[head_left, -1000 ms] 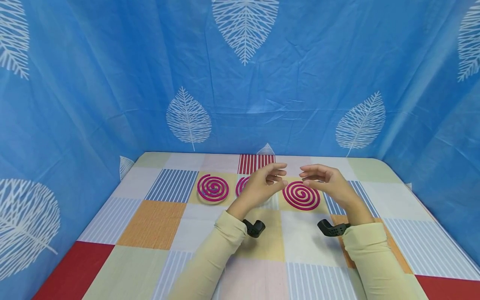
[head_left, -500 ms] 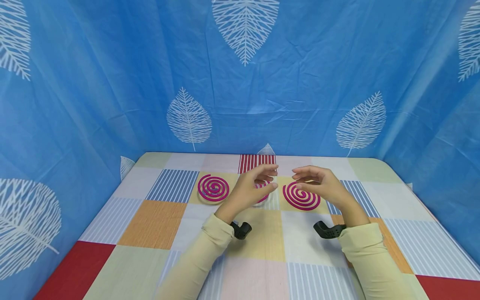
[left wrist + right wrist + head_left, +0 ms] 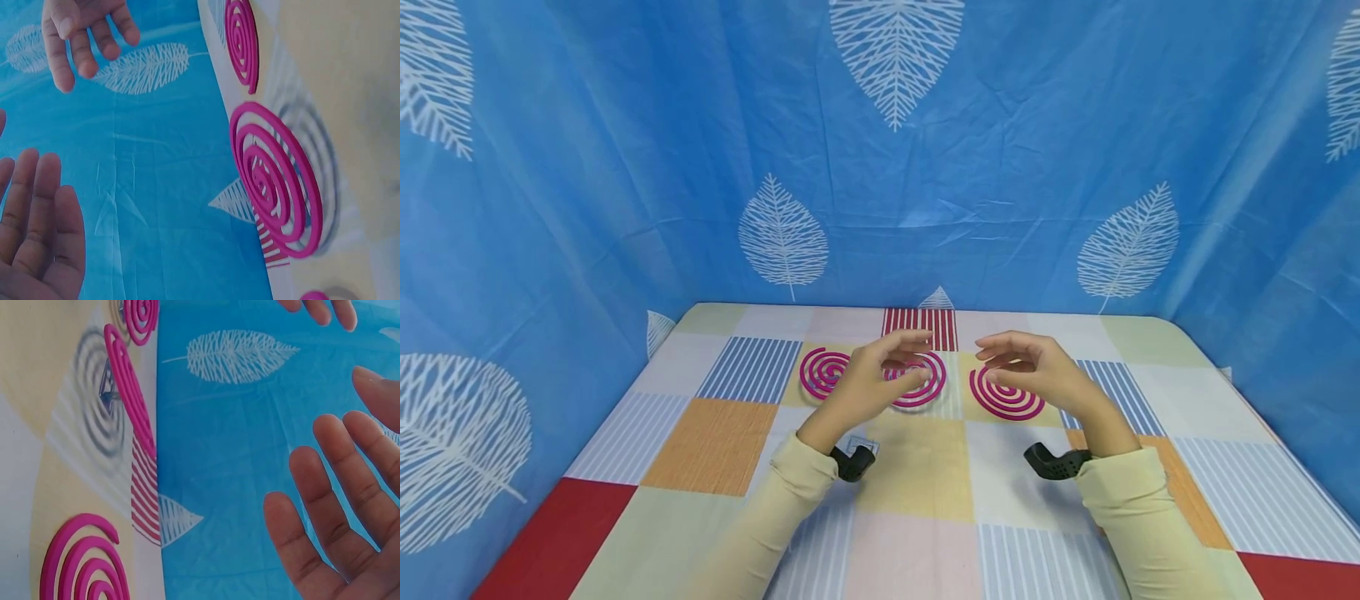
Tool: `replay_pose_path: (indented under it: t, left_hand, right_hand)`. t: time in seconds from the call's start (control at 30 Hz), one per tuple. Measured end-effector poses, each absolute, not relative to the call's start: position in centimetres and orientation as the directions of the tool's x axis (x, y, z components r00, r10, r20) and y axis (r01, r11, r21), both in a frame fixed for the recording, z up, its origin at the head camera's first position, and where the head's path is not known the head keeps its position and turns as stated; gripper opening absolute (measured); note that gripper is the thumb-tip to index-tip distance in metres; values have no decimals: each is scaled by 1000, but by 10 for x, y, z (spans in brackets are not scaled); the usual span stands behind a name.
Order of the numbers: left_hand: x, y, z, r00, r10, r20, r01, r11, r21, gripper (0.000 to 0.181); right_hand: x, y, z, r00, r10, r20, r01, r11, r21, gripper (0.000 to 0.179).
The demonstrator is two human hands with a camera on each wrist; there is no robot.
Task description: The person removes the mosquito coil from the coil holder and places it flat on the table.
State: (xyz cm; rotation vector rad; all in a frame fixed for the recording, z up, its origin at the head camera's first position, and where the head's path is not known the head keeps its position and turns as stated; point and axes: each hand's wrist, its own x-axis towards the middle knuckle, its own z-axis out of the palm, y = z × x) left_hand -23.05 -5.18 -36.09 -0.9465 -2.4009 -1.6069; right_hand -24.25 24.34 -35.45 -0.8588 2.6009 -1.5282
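Three magenta spiral mosquito coils stand in a row across the table. My left hand (image 3: pixel 880 375), fingers loosely bent and holding nothing, overlaps parts of the left coil (image 3: pixel 822 367) and middle coil (image 3: pixel 917 406) in the head view. Facing it, my right hand (image 3: pixel 1045 371) is likewise relaxed and bare, in front of the right coil's (image 3: pixel 1015 417) upper edge. In the right wrist view the middle coil (image 3: pixel 315 212) is raised off the cloth, its shadow beside it, with a small metal stand (image 3: pixel 109 394) beneath. The right coil (image 3: pixel 69 562) lies flat.
A patchwork tablecloth (image 3: pixel 917 550) covers the table. Blue curtains (image 3: pixel 1000 167) with white leaf prints hang behind and on both sides. A small blue square outline (image 3: pixel 862 446) shows beside my left wrist. Each wrist carries a black camera mount (image 3: pixel 1052 462).
My left hand has moved left, uncovering the middle coil and now covering part of the left one. The right hand has shifted slightly left. All three coils stay in place.
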Motion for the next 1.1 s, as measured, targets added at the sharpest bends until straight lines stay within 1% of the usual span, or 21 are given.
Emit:
replay_pose_path:
  t: [0.2,0.33,0.57,0.77,0.9,1.1]
  left_hand:
    - [-227,-67,-360,-799,435,415,552,257,793,51]
    - [-225,-77,-360,-795,425,433,564,255,786,50]
    - [-224,-93,-362,-817,393,423,541,267,797,48]
    - [-226,-108,-366,-827,343,446,543,283,790,45]
    - [-228,-117,-366,-838,323,440,530,290,797,45]
    - [-233,-127,-366,-856,324,402,495,292,818,46]
  right_hand:
    - [-242,238,-354,-827,-492,272,-477,359,-802,40]
    - [-241,233,-354,-796,-529,293,-516,341,-786,39]
    - [-243,225,-356,-774,-564,290,-526,316,-790,38]
    - [-247,218,-359,-783,-566,258,-508,344,-789,40]
    - [-251,213,-360,-784,-576,234,-500,362,-787,42]
    - [-260,205,-362,-754,-633,177,-486,355,-798,44]
